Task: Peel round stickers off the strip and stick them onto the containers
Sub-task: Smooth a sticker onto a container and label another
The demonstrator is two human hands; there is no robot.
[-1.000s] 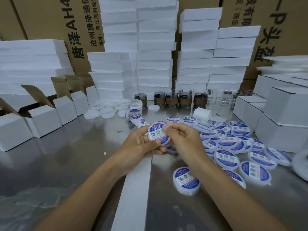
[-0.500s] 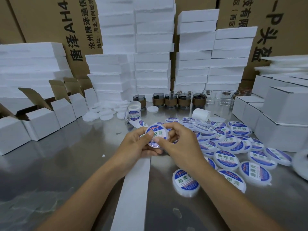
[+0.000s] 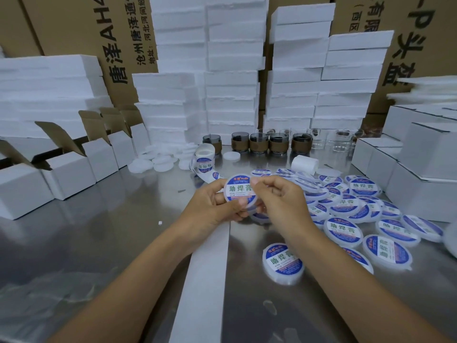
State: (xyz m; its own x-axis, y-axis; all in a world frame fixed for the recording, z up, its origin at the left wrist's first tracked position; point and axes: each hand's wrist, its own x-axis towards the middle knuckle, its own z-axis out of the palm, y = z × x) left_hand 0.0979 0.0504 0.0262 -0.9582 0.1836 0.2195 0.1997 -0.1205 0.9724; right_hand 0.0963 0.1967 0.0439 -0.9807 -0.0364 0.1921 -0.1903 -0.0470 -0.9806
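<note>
Well, the sticker roll (image 3: pixel 204 160) stands just behind and left of the container (image 3: pixel 238 191), which is held off the table (image 3: pixel 111 243). The left hand (image 3: pixel 210 209) grips the container's left side, thumb on its sticker. The right hand (image 3: pixel 279 201) pinches its upper right rim. Uneven rubbing could trap a crease, and a slack grip might drop it among the labelled containers (image 3: pixel 342 230) to its right.

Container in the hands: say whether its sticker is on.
On: the sticker covers the container, held by the left hand and right hand.
</note>
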